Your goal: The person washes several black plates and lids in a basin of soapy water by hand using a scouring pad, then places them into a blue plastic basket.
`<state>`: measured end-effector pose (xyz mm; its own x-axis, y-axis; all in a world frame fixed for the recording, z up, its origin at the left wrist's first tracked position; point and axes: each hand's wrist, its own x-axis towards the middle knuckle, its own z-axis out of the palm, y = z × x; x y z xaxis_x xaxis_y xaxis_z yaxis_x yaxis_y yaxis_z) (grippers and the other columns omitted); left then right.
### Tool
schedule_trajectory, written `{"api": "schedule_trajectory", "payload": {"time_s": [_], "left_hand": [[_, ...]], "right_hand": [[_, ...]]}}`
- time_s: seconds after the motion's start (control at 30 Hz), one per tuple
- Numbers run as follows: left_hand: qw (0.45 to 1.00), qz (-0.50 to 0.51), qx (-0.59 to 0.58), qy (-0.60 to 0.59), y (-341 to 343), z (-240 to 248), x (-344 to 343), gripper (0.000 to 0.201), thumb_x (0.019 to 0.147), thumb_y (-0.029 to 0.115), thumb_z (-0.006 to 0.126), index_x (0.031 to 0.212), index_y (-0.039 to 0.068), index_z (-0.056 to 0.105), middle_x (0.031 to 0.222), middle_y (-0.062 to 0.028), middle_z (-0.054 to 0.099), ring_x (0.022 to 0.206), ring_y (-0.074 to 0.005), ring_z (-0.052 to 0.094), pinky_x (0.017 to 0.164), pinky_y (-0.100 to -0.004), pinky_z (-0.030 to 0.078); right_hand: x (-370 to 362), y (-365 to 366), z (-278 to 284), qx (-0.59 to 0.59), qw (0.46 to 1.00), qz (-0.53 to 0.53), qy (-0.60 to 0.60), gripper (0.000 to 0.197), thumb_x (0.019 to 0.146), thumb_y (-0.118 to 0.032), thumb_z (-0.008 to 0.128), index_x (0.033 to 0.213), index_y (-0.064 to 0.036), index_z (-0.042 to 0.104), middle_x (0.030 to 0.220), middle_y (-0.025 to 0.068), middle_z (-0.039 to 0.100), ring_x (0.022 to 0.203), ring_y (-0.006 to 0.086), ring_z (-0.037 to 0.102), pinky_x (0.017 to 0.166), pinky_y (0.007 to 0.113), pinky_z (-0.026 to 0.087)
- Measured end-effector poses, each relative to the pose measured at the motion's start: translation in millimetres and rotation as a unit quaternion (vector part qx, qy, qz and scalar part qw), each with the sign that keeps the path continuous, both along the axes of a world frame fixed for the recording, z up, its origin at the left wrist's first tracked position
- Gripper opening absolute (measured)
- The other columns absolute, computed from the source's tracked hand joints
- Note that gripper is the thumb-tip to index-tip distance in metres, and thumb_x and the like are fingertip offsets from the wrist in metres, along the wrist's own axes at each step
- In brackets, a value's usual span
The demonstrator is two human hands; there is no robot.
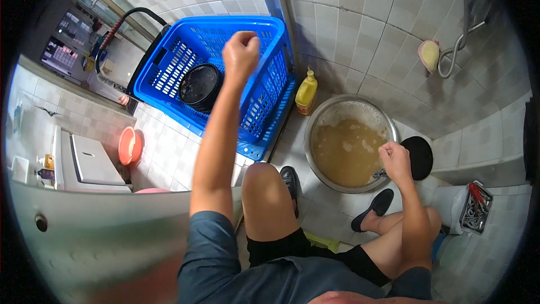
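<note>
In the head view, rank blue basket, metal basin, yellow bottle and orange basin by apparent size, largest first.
1. Blue basket
2. Metal basin
3. Yellow bottle and orange basin: too alike to rank.

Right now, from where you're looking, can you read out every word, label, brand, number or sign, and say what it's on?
No text is readable here.
Yellow bottle beside the metal basin: label area too small to read.
Orange-yellow bottle at far left: too small to read.
Blue basket: no lettering I can make out.
</note>
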<state>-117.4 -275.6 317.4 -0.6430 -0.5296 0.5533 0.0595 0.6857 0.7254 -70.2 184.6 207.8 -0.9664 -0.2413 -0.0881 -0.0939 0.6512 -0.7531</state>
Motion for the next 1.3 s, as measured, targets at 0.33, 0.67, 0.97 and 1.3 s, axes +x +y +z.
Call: {"api": "schedule_trajectory", "payload": {"time_s": [0.33, 0.67, 0.97, 1.3], "left_hand": [[0.747, -0.135, -0.330, -0.561, -185.9, -145.0, -43.3, 0.037, 0.079, 0.018, 0.063, 0.114, 0.006, 0.068, 0.112, -0.0229, 0.067, 0.107, -0.0401, 0.063, 0.093, -0.0454, 0.051], [0.688, -0.311, -0.286, -0.590, -267.1, -307.4, -76.7, 0.047, 0.082, 0.033, 0.069, 0.121, 0.006, 0.063, 0.117, -0.0240, 0.065, 0.111, -0.0393, 0.062, 0.094, -0.0451, 0.050], [0.691, -0.294, -0.233, -0.618, -274.0, -295.1, -77.1, 0.039, 0.085, 0.034, 0.067, 0.114, 0.009, 0.068, 0.113, -0.0226, 0.067, 0.107, -0.0394, 0.064, 0.090, -0.0454, 0.052], [0.715, -0.281, -0.155, -0.621, -285.5, -301.7, -75.2, 0.036, 0.084, 0.032, 0.068, 0.112, 0.010, 0.069, 0.111, -0.0218, 0.068, 0.106, -0.0391, 0.064, 0.089, -0.0453, 0.052]], "right_hand": [[-10.6, -2.2, -33.3, 0.098, 0.994, 0.027, 0.046, 0.017, 0.084, -0.013, 0.068, 0.082, 0.0028, 0.064, 0.068, 0.0194, 0.064, 0.061, 0.0320, 0.065, 0.057, 0.038, 0.049], [-10.4, -8.3, -43.6, 0.147, 0.987, 0.053, -0.048, 0.014, 0.083, -0.012, 0.066, 0.079, 0.0004, 0.061, 0.070, 0.0197, 0.062, 0.066, 0.0387, 0.062, 0.059, 0.044, 0.047], [-21.2, -12.8, -53.7, 0.147, 0.983, 0.088, -0.071, 0.016, 0.085, -0.016, 0.067, 0.085, -0.0009, 0.062, 0.078, 0.0209, 0.064, 0.073, 0.0406, 0.062, 0.065, 0.047, 0.048], [-25.3, -10.7, -51.2, 0.178, 0.976, 0.103, -0.074, 0.014, 0.085, -0.016, 0.065, 0.086, -0.0018, 0.063, 0.080, 0.0210, 0.065, 0.077, 0.0419, 0.063, 0.066, 0.048, 0.049]]}}
